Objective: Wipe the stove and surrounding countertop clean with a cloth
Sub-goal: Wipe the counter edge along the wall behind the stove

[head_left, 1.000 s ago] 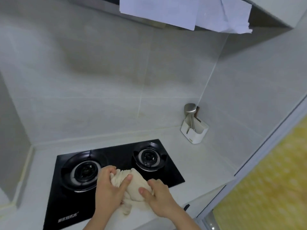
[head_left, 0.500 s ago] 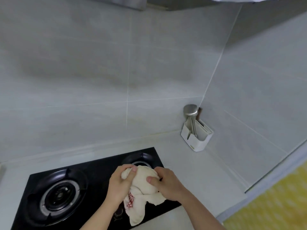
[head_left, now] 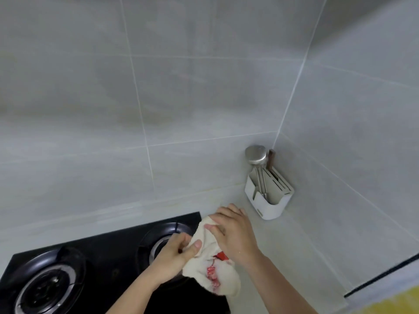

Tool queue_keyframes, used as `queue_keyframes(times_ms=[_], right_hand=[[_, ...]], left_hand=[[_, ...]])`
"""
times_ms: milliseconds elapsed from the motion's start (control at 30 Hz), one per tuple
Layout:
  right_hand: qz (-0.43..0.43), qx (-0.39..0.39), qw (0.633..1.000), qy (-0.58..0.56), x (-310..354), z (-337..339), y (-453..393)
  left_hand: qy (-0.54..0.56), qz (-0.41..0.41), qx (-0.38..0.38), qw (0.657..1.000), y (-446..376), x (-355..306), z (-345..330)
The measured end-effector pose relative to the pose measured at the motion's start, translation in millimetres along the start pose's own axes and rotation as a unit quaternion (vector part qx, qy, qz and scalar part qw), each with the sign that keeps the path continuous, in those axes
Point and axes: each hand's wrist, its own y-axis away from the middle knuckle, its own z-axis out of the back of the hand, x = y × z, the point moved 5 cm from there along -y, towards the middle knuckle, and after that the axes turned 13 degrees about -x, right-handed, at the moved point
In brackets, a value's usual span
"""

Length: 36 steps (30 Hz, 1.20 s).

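Over the black stove's (head_left: 108, 250) right burner and counter (head_left: 283, 245) edge: cream cloth (head_left: 212, 268) bunched, pinched by left hand (head_left: 174, 254) fingers, pressed under right hand (head_left: 233, 234), fingers flat. Far right corner: white utensil holder (head_left: 269, 198).

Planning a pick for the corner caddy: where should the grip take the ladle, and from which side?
Take the ladle by its round bowl or the stem just below, coming from above. It stands handle-down in the white holder, bowl sticking out the top; walls block the back and right.
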Motion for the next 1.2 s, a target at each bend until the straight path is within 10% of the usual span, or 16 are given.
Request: queue_keyframes(times_ms=[333,500,833,1033,1200], right_hand=[[-0.189,-0.076,0.978,-0.046,-54.3,8.8,-28.0],[-0.319,-0.191,0.923,-0.101,-84.6,-0.2,-8.5],[-0.503,-0.148,0.817,-0.240,-192.8,-129.3,55.7],[-0.296,-0.077,0.943,-0.130,-190.8,-146.0,29.9],[-0.363,-0.070,0.910,-0.186,-194.6,-177.9,46.4]], left_hand=[[-0.013,-0.118,0.041,0.992,-45.9,-43.8,-70.7],[0.104,-0.020,-0.066,0.992,-81.2,-50.0,-75.7],[0.162,0.113,-0.143,0.970,-169.8,23.2,-130.3],[0.183,0.128,-0.161,0.961,-199.0,31.2,-142.4],[0.126,0.049,-0.120,0.984,-208.6,33.5,-156.3]])
